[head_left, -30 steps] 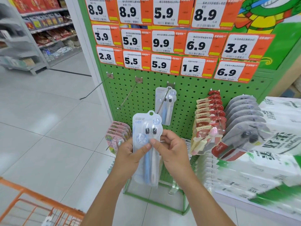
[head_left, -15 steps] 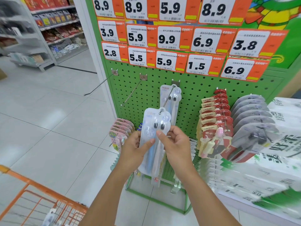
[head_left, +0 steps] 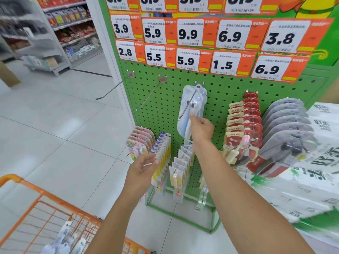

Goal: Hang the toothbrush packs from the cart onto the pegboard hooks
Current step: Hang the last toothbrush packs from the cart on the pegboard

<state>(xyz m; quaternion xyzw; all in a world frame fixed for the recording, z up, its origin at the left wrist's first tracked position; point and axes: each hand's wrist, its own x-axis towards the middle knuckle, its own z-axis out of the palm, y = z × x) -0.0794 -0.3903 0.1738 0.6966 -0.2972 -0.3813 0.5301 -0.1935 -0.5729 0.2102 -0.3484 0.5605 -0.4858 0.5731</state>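
A clear blister toothbrush pack (head_left: 190,107) with a blue and a white brush hangs on the middle hook (head_left: 188,104) of the green pegboard (head_left: 229,92), another like pack behind it. My right hand (head_left: 200,128) pinches the front pack's lower right edge. My left hand (head_left: 142,166) is lower left, fingers relaxed and holding nothing, in front of the yellow packs. More toothbrush packs (head_left: 63,239) lie in the orange cart (head_left: 25,191) at the bottom left.
Two bare hooks (head_left: 113,88) (head_left: 150,95) stick out left of the middle one. Red Canban packs (head_left: 242,129) and grey packs (head_left: 286,129) fill the right hooks. Pink (head_left: 139,142), yellow (head_left: 162,154) and white packs (head_left: 181,162) hang below. Wrapped tissue bales (head_left: 311,189) sit at right.
The pack went up onto the middle hook and now hangs there. My left hand let go and dropped down to the left. The view tilted down, showing more of the cart.
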